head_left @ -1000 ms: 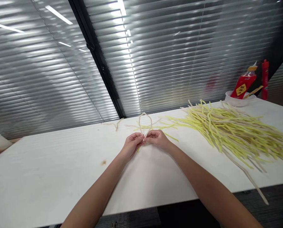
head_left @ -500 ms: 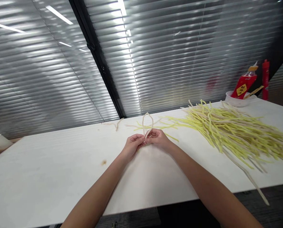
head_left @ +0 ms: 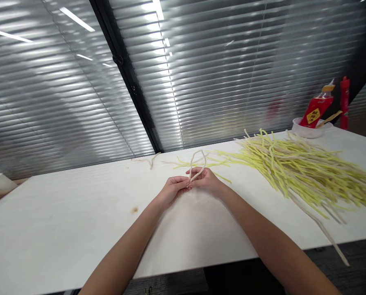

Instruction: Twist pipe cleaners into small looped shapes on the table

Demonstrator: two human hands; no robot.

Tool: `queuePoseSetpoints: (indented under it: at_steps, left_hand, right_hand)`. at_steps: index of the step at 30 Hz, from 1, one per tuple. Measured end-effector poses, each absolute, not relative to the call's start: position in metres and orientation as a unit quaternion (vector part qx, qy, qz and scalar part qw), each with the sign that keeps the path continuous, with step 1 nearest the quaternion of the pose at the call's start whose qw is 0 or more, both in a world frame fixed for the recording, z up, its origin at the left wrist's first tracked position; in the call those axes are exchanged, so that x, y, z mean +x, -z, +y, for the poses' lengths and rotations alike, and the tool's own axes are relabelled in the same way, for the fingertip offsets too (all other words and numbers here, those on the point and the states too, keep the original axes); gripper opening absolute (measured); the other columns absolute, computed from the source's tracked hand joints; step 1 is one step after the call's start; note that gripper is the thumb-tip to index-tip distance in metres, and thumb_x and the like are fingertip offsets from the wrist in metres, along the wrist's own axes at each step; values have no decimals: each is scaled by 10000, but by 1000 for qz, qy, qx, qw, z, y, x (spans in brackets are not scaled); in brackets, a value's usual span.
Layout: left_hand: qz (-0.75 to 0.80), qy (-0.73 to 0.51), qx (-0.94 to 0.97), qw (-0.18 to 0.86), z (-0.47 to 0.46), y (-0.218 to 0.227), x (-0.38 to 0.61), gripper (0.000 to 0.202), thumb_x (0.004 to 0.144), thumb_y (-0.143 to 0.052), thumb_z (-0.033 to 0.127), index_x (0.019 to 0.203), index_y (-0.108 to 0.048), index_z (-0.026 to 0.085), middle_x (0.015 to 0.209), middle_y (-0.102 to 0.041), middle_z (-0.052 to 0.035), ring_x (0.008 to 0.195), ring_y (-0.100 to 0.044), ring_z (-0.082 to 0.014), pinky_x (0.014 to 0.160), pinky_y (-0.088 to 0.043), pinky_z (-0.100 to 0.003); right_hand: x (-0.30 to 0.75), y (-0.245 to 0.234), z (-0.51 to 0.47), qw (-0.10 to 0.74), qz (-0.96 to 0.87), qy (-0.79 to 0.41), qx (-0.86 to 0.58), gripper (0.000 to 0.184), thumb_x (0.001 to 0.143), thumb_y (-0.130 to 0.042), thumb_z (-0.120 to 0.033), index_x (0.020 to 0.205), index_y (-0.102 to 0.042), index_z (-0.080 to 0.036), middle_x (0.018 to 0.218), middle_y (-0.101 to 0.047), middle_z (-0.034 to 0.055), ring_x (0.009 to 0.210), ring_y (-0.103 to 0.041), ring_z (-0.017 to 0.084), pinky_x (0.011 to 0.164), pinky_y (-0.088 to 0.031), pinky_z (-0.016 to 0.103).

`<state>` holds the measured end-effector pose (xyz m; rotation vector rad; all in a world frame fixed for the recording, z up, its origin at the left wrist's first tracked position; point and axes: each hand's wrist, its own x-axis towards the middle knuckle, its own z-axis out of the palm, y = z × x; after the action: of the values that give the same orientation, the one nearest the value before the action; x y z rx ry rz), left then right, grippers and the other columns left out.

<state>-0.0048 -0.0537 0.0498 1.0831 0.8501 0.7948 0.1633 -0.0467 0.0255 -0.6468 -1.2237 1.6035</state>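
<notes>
A beige pipe cleaner (head_left: 204,160) is bent into a pointed loop that stands up above my fingers. My left hand (head_left: 176,187) pinches it near the bottom, where its ends come together. From the other side my right hand (head_left: 203,180) closes on the same spot, fingertips against those of the left. Just behind the hands, a few yellow pipe cleaners (head_left: 183,165) lie loose on the white table. The lower ends of the held piece are hidden by my fingers.
A big heap of yellow and beige pipe cleaners (head_left: 308,172) covers the table's right side. Behind it stand a white bowl (head_left: 305,132) with a red bottle (head_left: 316,108), and a red tube (head_left: 344,102). A bent beige piece (head_left: 152,162) lies near the blinds.
The loop has tipped to the right and opened a little wider. My right fingers have shifted slightly around its base, while both hands stay almost in place.
</notes>
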Motion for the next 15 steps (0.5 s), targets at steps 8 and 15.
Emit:
queuePoseSetpoints:
  at_steps: [8,15]
  left_hand:
    - [362,-314,533,697,-55,-52,-5,138,683,-699,270,734,-685,143,735,-625,-49,717,-558,-134,728,-431,-246]
    - [351,-306,552,692,-58,-57,-4,158,699,-682,305,691,-667,148,687,-586,-32,681,-527,-120,691,-414,-230]
  right_hand:
    - [164,-25,-49,472,-524,-655,-271,445,495,-770,-163,910,-611,-177,657,-655,-13,575,-618,145,616,-481,287]
    - [163,-25,-49,467,-524,-663,-261,437,478,-792,-211,872,-603,-185,685,-642,-15,580,-602,140,610,-475,292]
